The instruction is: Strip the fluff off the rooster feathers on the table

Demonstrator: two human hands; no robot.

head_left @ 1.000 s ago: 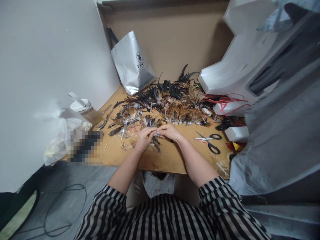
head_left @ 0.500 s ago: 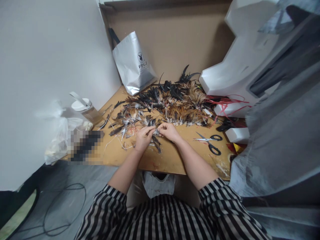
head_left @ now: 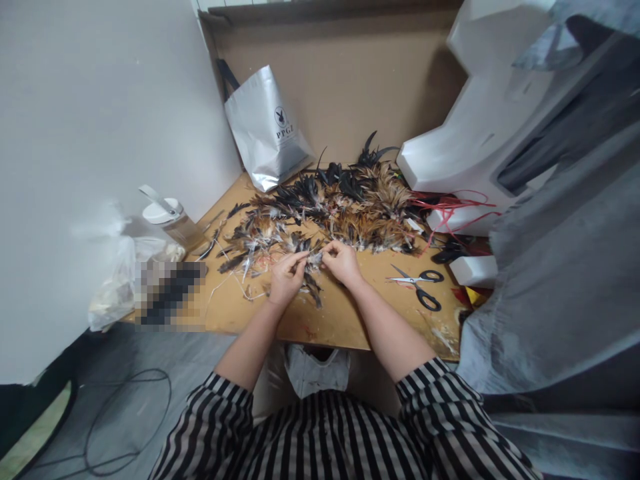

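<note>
While the left hand [head_left: 287,278] and right hand [head_left: 343,264] pinch a small feather tuft [head_left: 314,259] | exact finger contact: cannot tell | light, even pressure should avoid bent feathers.

There are 1 left hand [head_left: 286,277], 1 right hand [head_left: 344,263], 2 sleeves [head_left: 215,415], 1 worktop [head_left: 325,327], 1 silver bag [head_left: 265,130], 1 plastic bag [head_left: 116,283], 1 jug [head_left: 183,227] and 1 pair of scissors [head_left: 419,283]. Feathers [head_left: 370,230] and red strings [head_left: 463,205] overlap too much to count.
</note>
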